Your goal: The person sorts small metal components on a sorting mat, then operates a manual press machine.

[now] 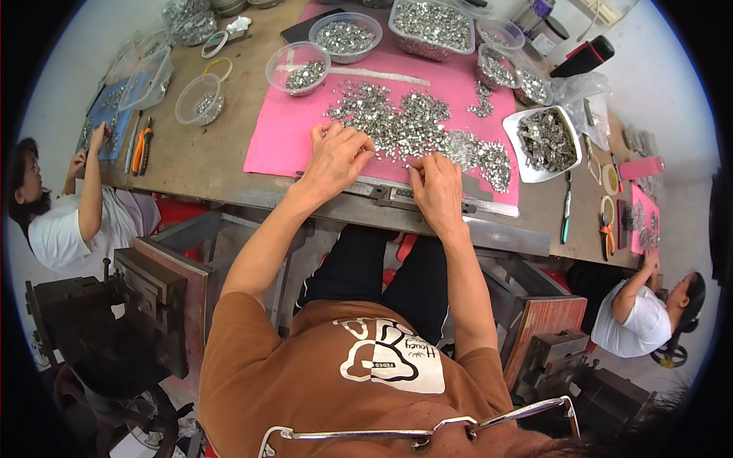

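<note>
Many small shiny metal pieces point(389, 118) lie in a loose heap on a pink mat point(279, 133). At the heap's near left edge is my left hand point(336, 160), fingers curled and thumb close to the forefinger. My right hand point(440, 191) is lower and to the right, thumb and forefinger pinched together by the near side of the heap. Whatever either pinch holds is too small or hidden to name. Between the hands, a dark narrow metal fixture point(393, 194) runs along a metal strip at the table's front edge.
Clear plastic tubs point(346, 38) of metal pieces stand behind the heap. A white dish point(544, 145) of darker pieces sits at right. Orange-handled pliers point(142, 149) and a green-handled tool point(566, 208) lie on the wooden table. Two co-workers sit at far left and right.
</note>
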Available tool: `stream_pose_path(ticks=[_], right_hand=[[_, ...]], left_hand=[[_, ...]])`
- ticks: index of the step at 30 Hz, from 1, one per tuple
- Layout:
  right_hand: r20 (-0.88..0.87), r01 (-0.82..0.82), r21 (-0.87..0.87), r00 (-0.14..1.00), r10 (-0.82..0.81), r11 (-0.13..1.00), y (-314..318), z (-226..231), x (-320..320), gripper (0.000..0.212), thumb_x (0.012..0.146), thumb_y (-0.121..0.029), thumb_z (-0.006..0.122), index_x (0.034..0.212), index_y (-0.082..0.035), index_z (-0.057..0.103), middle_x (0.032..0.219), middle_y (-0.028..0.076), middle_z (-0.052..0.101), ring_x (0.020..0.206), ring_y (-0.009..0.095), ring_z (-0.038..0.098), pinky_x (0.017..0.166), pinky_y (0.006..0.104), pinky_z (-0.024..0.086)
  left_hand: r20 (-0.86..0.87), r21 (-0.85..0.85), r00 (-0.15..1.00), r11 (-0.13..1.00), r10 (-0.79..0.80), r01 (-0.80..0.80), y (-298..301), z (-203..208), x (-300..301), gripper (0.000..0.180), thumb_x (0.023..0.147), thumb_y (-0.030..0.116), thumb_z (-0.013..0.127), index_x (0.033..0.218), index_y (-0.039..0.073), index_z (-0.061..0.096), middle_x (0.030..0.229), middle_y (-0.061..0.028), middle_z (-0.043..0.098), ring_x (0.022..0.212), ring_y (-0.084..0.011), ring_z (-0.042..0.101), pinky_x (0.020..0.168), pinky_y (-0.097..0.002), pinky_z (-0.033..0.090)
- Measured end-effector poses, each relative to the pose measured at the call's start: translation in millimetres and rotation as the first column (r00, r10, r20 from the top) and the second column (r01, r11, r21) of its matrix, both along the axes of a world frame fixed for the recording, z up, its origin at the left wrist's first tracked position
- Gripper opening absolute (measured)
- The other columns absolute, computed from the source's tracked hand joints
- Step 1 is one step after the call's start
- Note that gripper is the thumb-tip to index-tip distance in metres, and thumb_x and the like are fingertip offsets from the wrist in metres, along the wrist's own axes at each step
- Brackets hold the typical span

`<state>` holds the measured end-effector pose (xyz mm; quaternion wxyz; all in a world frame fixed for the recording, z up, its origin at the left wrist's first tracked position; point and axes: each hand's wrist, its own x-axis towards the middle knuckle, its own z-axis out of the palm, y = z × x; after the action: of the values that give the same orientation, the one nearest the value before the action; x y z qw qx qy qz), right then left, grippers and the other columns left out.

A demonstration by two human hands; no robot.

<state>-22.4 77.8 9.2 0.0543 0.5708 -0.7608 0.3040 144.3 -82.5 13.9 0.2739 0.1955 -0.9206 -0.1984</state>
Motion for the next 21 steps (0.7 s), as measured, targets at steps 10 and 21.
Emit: stream_pose_path(ticks=[10, 21], right_hand=[[0.037, 0.011, -0.034, 0.999, -0.009, 0.999, 3.8, 11.0, -4.8, 0.006, 0.086, -0.009, 0.073, 0.092, -0.007, 0.073, 0.082, 0.007, 0.058, 0.081, 0.027, 0.059, 0.077, 0.0409, 0.041], [0.009, -0.011, -0.02, 1.0, 0.011, 1.0, -1.2, -1.7, -1.9, 0.007, 0.086, -0.008, 0.072, 0.092, -0.006, 0.069, 0.087, 0.009, 0.058, 0.088, 0.029, 0.058, 0.08, 0.0423, 0.04]], left_hand=[[0.018, -0.122, 0.996, 0.988, -0.089, 0.09, 0.3, -8.6, -10.3, 0.007, 0.088, 0.016, 0.073, 0.094, 0.014, 0.07, 0.089, -0.0015, 0.059, 0.097, -0.0222, 0.055, 0.103, -0.0519, 0.03], [-0.108, -0.07, 0.991, 0.995, -0.084, 0.077, 29.0, -2.4, -8.7, 0.005, 0.091, 0.013, 0.068, 0.092, 0.011, 0.064, 0.09, -0.0013, 0.06, 0.093, -0.0222, 0.057, 0.099, -0.0472, 0.033]])
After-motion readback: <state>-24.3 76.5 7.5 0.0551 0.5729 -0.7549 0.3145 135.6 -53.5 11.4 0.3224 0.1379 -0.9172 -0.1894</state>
